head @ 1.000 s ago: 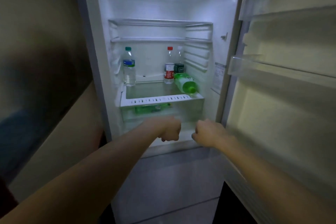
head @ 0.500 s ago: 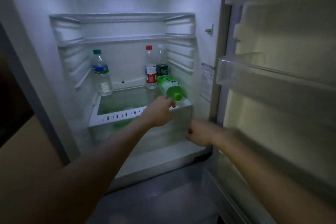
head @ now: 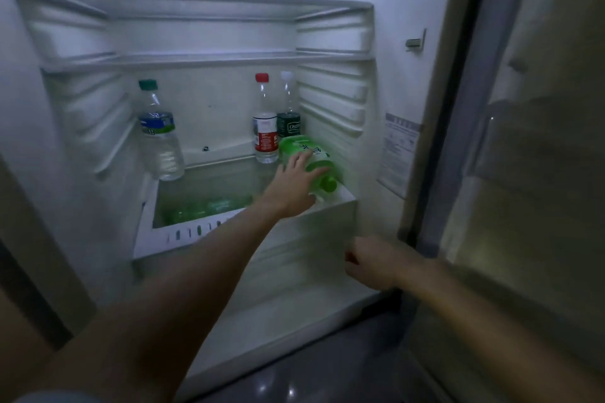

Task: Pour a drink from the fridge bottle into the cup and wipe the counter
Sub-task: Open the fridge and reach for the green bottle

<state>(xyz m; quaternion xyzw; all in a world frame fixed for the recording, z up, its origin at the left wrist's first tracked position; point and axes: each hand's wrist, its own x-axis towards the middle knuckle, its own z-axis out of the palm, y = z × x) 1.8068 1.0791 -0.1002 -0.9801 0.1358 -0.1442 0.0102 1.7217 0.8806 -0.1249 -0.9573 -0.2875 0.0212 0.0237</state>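
Left hand (head: 291, 188) on green-labelled bottle (head: 296, 145)

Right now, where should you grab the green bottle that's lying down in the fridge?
Probably around its wide body just behind the neck, coming from the front and above. The green bottle lies on its side, cap pointing forward, and the red-capped bottle and white-capped bottle crowd its far end. The left hand rests there.

"Cest…" on the dark-labelled bottle (head: 288, 124); other labels blurred.
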